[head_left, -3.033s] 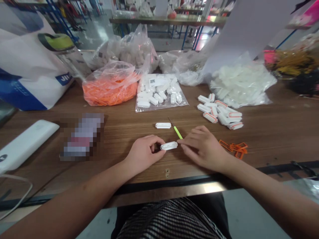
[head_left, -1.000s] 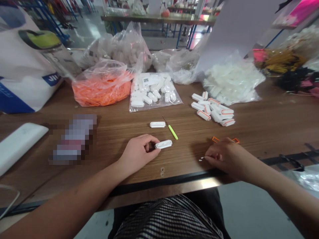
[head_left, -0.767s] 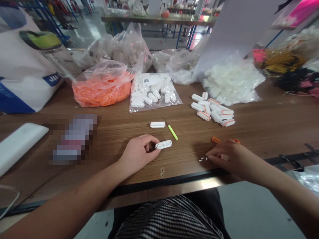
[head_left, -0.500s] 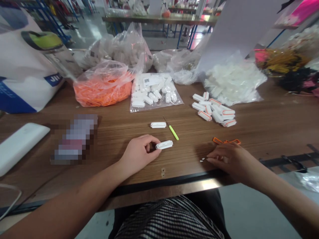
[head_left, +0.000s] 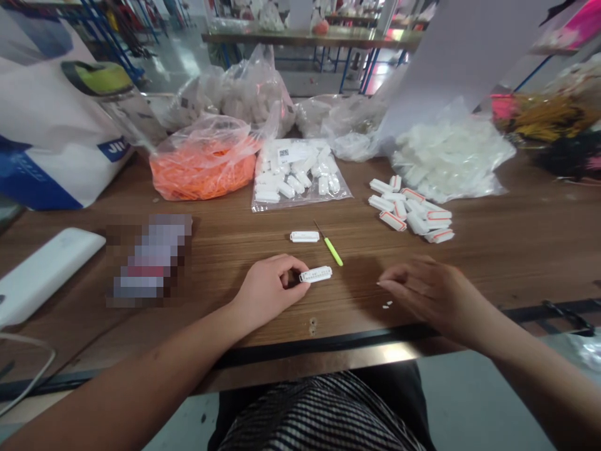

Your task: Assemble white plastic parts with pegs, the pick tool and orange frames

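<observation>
At the far left of the wooden worktop (head_left: 225, 241) stood a white and blue carrier bag (head_left: 42, 144), with a flat white slab (head_left: 47, 272) lying in front of it and a pixelated, unreadable object (head_left: 150, 257) to its right. Behind these sat a clear bag of orange pieces (head_left: 201, 172).

The left hand (head_left: 267, 291) rested on the worktop near the front edge, its fingers (head_left: 286, 275) curled narrowly and pinching the left end of a white plastic strip (head_left: 315, 274). The strip lay flat and level, with a row of small dark marks along it, its far end sticking out past the fingertips. Just above it lay a second white plastic piece (head_left: 304, 237), apart from the hand, and to the right of that a thin tool with a green handle (head_left: 332, 250), its metal tip pointing away from the person.

Further back, a clear bag of white plastic pieces (head_left: 298, 175) lay flat. To the right was a loose heap of white pieces with orange edging (head_left: 408, 213), and behind it a bulging bag of white parts (head_left: 451, 163).

The right hand (head_left: 436, 297) was empty, its fingers (head_left: 399, 282) loosely spread and slightly bent. Tiny white bits (head_left: 387, 305) lay on the worktop just below the fingertips.
</observation>
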A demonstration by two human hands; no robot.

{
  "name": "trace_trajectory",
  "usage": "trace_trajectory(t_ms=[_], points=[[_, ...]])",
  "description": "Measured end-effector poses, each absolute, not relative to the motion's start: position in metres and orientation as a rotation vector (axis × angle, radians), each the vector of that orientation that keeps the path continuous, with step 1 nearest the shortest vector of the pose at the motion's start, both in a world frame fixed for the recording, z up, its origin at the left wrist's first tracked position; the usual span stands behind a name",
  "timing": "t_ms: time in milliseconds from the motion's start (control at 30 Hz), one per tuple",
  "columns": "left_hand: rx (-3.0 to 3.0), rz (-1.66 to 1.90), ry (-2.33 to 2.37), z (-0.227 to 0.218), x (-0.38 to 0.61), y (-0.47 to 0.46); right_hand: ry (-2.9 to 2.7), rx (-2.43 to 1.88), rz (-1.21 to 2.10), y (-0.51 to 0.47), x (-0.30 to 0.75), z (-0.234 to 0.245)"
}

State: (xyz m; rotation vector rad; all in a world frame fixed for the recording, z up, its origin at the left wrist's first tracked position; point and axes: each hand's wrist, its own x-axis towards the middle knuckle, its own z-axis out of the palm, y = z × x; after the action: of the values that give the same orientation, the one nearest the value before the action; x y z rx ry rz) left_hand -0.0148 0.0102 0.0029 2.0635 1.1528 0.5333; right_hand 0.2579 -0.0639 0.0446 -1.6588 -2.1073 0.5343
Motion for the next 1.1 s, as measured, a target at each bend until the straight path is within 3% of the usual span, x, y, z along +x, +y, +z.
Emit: trace_trajectory(t_ms=[167, 700, 1100], points=[[2.066, 0.547, 1.155, 0.003, -0.014, 0.01, -2.271, -1.427, 0.507, -0.029, 0.222, 0.038], [2.084, 0.543, 1.147, 0.006, -0.012, 0.009, -2.547, -1.336, 0.227, -0.013, 0.194, 0.033], [2.077, 0.555, 1.139, 0.005, -0.013, 0.009, -2.385, -1.197, 0.202, -0.028, 0.207, 0.028]])
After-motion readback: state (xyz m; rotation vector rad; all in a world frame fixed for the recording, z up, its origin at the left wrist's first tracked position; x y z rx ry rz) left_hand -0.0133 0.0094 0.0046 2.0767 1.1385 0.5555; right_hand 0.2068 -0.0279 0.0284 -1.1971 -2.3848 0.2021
